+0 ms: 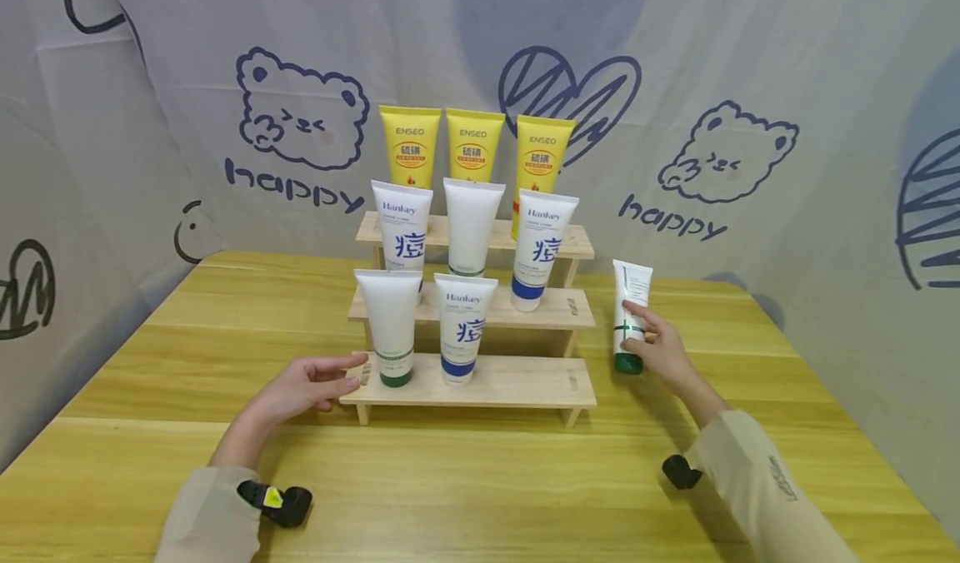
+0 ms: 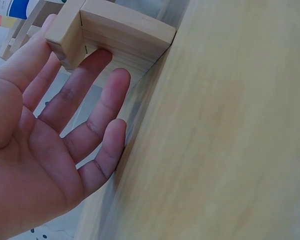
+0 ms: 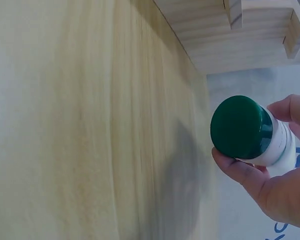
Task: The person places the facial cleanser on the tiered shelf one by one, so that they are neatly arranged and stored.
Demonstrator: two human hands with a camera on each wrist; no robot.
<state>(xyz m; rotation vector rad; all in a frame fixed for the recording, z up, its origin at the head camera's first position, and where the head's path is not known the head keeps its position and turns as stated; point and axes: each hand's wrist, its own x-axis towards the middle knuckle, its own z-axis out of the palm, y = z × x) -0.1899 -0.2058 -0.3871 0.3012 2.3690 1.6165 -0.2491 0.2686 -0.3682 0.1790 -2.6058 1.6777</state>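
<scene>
My right hand [image 1: 665,355] holds a white tube with a green cap [image 1: 632,286] between thumb and fingers, right of the tiered wooden rack. The tube stands cap down and slightly tilted; in the right wrist view its green cap [image 3: 240,127] faces the camera. My left hand [image 1: 296,390] is at the left end of the rack's lowest step [image 1: 510,380], its fingers loosely extended and touching the wood. On that step, a white green-capped tube [image 1: 388,321] stands left of a blue-banded Hankey tube [image 1: 463,321].
The middle step [image 1: 480,313] bears two Hankey tubes [image 1: 542,242] with a plain white tube [image 1: 472,226] between them. On the top step [image 1: 367,228] stand three yellow ENSEO tubes [image 1: 411,142]. A printed cloth [image 1: 435,30] hangs behind the wooden table [image 1: 450,496].
</scene>
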